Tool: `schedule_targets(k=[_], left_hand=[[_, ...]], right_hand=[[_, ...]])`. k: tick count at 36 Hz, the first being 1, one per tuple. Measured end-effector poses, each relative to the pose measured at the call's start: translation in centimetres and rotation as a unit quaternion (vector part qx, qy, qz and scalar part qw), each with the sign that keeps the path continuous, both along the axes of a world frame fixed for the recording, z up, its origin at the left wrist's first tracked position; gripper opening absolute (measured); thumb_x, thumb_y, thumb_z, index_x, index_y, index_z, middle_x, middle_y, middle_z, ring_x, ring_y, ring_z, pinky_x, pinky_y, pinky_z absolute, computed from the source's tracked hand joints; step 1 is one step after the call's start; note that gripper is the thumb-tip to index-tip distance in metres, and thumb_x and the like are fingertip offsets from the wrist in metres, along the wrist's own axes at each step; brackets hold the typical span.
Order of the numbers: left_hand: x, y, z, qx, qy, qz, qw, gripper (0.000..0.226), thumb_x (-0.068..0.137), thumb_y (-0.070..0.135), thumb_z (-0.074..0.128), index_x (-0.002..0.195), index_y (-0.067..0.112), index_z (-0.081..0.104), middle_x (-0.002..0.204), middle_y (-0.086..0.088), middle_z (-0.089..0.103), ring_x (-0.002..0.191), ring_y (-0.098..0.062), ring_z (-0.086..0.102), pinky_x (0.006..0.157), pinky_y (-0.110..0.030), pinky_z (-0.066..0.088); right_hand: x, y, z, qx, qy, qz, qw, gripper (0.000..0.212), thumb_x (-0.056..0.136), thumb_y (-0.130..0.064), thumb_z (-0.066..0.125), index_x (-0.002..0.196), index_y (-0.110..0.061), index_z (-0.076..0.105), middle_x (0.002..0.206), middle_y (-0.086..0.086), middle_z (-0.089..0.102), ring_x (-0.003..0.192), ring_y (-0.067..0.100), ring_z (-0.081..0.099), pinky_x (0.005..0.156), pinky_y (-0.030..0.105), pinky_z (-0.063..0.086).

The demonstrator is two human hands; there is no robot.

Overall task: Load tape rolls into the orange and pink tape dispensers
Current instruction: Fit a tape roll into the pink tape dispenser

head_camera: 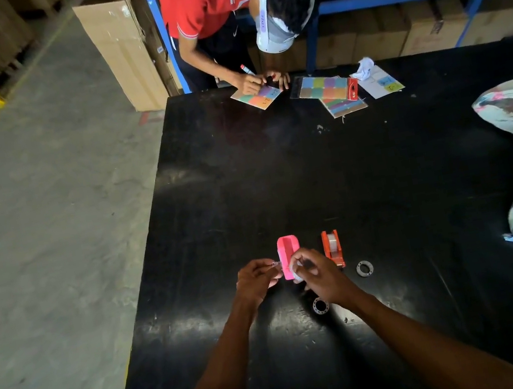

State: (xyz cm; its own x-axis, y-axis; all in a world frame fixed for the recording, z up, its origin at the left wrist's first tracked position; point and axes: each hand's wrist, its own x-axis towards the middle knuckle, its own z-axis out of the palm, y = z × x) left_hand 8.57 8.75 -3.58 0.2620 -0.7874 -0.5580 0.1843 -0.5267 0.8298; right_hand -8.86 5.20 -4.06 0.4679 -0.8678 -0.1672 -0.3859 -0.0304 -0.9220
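Surface: black table (pixel 384 189), glossy, scuffed, in a warehouse aisle.
Pink dispenser (pixel 287 252): stands on the table just beyond the hands; its cradle appears empty.
Orange dispenser (pixel 333 247): just to the right of the pink one, apart from it; a clear roll appears seated in it.
Tape roll in hand (pixel 296 272): clear, held directly in front of the pink dispenser's near end, partly hidden by fingers.
Right hand (pixel 317 274): fingers closed round the roll, holding it up off the table.
Left hand (pixel 258 278): thumb and forefinger pinched on what looks like the free tape end, drawn leftward from the roll.
Loose ring, right (pixel 364 268): grey, flat on the table near the orange dispenser; core or spare roll, cannot tell.
Loose ring, near (pixel 320 305): dark, flat on the table by the right wrist; partly covered.
Stage, judged: orange unit done; pink unit awaiting its roll.
Risk 1: the drawn end may fold back and stick to itself or the fingers, since clear tape is hard to see on black.
Risk 2: the roll may go in the wrong way round, leaving the end unable to reach the cutter.
Risk 3: the light pink body may tip or slide when the roll is pressed in, as neither hand steadies it.
Markings: none readable on the dispensers or roll; a red header on the sticker pack (pixel 325 87) far across the table carries print too small to read.
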Motion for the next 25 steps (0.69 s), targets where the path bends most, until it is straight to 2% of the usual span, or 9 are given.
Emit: schedule_targets(k=[5, 10, 12, 14, 15, 20, 25], left_hand=[[-0.1, 0.1, 0.4, -0.001, 0.008, -0.011, 1.000, 0.028, 0.086, 0.003, 0.071, 0.111, -0.006, 0.063, 0.096, -0.020, 0.071, 0.077, -0.019, 0.069, 0.075, -0.025, 0.057], [-0.2, 0.1, 0.7, 0.003, 0.037, -0.013, 0.999, 0.026, 0.085, 0.005, 0.072, 0.109, -0.003, 0.064, 0.085, -0.014, 0.071, 0.067, -0.011, 0.069, 0.066, -0.018, 0.058], [-0.3, 0.0, 0.8, 0.003, 0.048, -0.016, 0.999, 0.024, 0.085, 0.007, 0.072, 0.107, -0.002, 0.066, 0.083, -0.013, 0.072, 0.066, -0.010, 0.070, 0.064, -0.017, 0.057], [-0.4, 0.0, 0.9, 0.004, 0.061, -0.017, 0.998, 0.022, 0.085, 0.008, 0.073, 0.104, 0.001, 0.067, 0.083, -0.012, 0.073, 0.068, -0.011, 0.071, 0.064, -0.018, 0.057], [-0.4, 0.0, 1.0, 0.004, 0.067, -0.019, 0.998, 0.020, 0.084, 0.009, 0.073, 0.103, 0.003, 0.068, 0.082, -0.011, 0.074, 0.069, -0.012, 0.072, 0.065, -0.019, 0.057], [-0.6, 0.1, 1.3, -0.010, 0.092, -0.020, 0.995, 0.011, 0.086, 0.011, 0.070, 0.097, 0.013, 0.070, 0.082, -0.007, 0.076, 0.075, -0.014, 0.073, 0.070, -0.022, 0.058], [-0.7, 0.3, 1.3, -0.025, 0.110, -0.013, 0.993, 0.015, 0.086, 0.014, 0.073, 0.100, 0.010, 0.070, 0.085, -0.010, 0.076, 0.081, -0.019, 0.073, 0.077, -0.026, 0.059]], right_hand=[[0.2, -0.6, 0.4, -0.007, -0.004, -0.009, 1.000, 0.007, 0.098, -0.022, 0.055, 0.094, -0.026, 0.058, 0.103, 0.006, 0.059, 0.089, 0.025, 0.065, 0.057, 0.033, 0.061], [0.3, -1.0, 0.7, -0.003, -0.027, -0.004, 1.000, 0.008, 0.096, -0.022, 0.061, 0.100, -0.028, 0.059, 0.105, -0.003, 0.064, 0.101, 0.018, 0.067, 0.073, 0.033, 0.063], [0.2, -1.1, 1.0, -0.009, -0.019, -0.008, 1.000, 0.021, 0.090, -0.017, 0.066, 0.102, -0.033, 0.059, 0.106, -0.013, 0.064, 0.106, 0.006, 0.063, 0.083, 0.020, 0.057], [0.2, -1.1, 1.3, -0.006, -0.017, -0.008, 1.000, 0.029, 0.088, -0.012, 0.067, 0.103, -0.036, 0.059, 0.107, -0.017, 0.063, 0.108, -0.003, 0.059, 0.083, 0.008, 0.049], [0.2, -1.0, 1.4, 0.000, -0.022, -0.008, 1.000, 0.031, 0.088, -0.011, 0.067, 0.103, -0.038, 0.059, 0.108, -0.018, 0.064, 0.107, -0.005, 0.059, 0.083, 0.006, 0.047], [0.2, -1.0, 1.9, 0.039, -0.065, -0.016, 0.997, 0.035, 0.089, -0.014, 0.070, 0.104, -0.044, 0.062, 0.111, -0.015, 0.068, 0.112, -0.002, 0.062, 0.083, 0.014, 0.054], [0.2, -1.4, 1.9, 0.063, -0.088, -0.019, 0.994, 0.033, 0.089, -0.011, 0.071, 0.110, -0.034, 0.063, 0.120, -0.003, 0.068, 0.113, 0.010, 0.066, 0.091, 0.024, 0.056]])
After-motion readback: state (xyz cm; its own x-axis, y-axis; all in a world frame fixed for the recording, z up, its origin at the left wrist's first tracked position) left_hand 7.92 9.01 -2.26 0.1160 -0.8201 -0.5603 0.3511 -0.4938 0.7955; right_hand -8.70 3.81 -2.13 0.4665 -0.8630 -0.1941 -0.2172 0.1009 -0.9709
